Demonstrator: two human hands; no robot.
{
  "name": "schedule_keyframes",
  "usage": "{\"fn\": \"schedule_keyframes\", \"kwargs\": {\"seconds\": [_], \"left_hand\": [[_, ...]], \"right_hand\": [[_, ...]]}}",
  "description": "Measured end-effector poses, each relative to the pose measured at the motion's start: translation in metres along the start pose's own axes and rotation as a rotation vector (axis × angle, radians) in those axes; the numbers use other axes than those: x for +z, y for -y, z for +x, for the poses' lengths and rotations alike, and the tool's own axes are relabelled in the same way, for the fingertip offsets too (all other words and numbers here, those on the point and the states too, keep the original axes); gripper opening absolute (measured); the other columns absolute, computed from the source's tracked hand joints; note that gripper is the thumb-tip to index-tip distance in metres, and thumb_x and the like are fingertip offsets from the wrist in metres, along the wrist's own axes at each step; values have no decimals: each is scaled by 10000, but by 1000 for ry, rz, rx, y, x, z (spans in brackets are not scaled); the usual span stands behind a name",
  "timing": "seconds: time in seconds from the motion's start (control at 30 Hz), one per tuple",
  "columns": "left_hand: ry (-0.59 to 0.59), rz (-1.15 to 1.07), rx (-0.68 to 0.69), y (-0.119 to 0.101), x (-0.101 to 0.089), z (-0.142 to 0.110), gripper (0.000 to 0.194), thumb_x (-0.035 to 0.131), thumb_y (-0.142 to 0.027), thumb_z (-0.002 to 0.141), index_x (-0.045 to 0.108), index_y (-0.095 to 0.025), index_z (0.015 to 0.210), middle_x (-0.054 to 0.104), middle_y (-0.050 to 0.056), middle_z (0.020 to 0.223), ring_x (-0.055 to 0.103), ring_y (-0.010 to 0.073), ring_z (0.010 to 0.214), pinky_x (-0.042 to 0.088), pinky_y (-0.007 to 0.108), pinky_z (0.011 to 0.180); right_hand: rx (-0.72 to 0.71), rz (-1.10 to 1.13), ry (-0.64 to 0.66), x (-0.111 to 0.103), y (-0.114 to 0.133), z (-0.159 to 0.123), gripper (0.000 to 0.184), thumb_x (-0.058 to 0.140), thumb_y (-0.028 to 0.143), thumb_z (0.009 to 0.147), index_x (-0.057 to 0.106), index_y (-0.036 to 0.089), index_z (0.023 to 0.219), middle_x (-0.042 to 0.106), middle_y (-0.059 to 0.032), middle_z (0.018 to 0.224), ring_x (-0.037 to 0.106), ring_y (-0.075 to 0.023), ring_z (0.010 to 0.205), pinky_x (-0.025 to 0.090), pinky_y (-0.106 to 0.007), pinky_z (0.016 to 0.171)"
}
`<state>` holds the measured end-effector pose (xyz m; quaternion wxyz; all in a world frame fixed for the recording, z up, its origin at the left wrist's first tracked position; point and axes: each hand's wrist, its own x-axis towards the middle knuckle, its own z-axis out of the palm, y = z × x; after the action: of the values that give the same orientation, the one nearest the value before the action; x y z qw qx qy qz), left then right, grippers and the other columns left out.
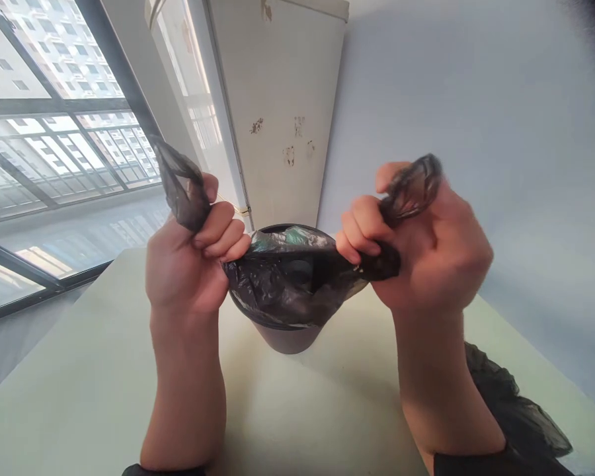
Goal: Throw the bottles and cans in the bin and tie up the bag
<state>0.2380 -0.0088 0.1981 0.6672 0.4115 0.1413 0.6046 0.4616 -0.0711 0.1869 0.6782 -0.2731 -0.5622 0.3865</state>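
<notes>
A black plastic garbage bag [287, 287] is stretched between my hands over the top of a dark trash can [287, 340]. My left hand [193, 244] is closed around one gathered end of the bag, whose loop sticks up above the fist. On the other side my right hand [416, 238] grips the opposite end, with a similar loop of film rising past the thumb. Whitish and green crumpled plastic [295, 237] shows at the far side of the can's mouth. The bag hides most of the can's inside.
The can stands on a pale table [307, 410]. More black plastic film [515, 403] lies at the right, beside my forearm. Behind stands a white refrigerator [282, 86], next to a plain wall [451, 79]. Glass windows [54, 132] are at the left.
</notes>
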Motion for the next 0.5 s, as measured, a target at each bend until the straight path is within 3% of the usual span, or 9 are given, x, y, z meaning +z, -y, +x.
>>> {"fn": "schedule_keyframes", "kwargs": {"seconds": [0.07,0.13,0.2,0.27,0.33,0.43,0.5], "left_hand": [[-23,6,37,0,0,1,149,549,-165,982,587,-239,858,247,-70,522,234,78,394,290,208,404],[-44,13,84,0,-2,2,170,551,-132,966,578,-233,832,246,-66,530,237,76,404,292,209,415],[-62,22,115,1,-3,2,183,555,-110,952,572,-229,815,244,-64,536,241,74,412,295,211,425],[-73,32,124,3,-3,2,186,566,-104,946,569,-230,808,242,-64,541,247,75,415,296,216,433],[-73,40,120,4,-2,1,186,580,-106,943,568,-232,807,241,-65,542,253,77,415,294,221,437],[-66,47,124,4,0,0,184,594,-105,934,569,-233,805,247,-65,541,258,75,415,294,223,442],[-61,55,134,4,0,-1,181,605,-106,928,575,-236,806,253,-64,540,260,72,416,296,224,447]], "right_hand": [[65,-164,17,-6,-5,4,340,609,525,940,587,302,1197,635,-22,860,659,-239,832,578,-436,789],[109,-395,-81,-16,-12,9,462,595,460,924,545,315,1359,701,-65,1127,672,-276,1067,565,-468,925],[101,-658,-236,-29,-16,11,442,529,432,959,559,312,1383,702,-83,1255,650,-295,1172,537,-491,994],[111,-897,-312,-41,-16,10,369,469,418,997,643,284,1294,719,-101,1245,653,-315,1166,526,-514,994],[194,-1046,-244,-51,-8,7,337,471,410,1008,711,263,1193,743,-106,1200,670,-327,1117,530,-517,958],[332,-1060,43,-53,9,3,373,584,503,979,739,271,1226,750,-100,1224,678,-319,1092,544,-464,919],[360,-1015,238,-48,14,1,508,728,572,881,719,286,1301,747,-94,1229,678,-300,1059,551,-409,883]]}}
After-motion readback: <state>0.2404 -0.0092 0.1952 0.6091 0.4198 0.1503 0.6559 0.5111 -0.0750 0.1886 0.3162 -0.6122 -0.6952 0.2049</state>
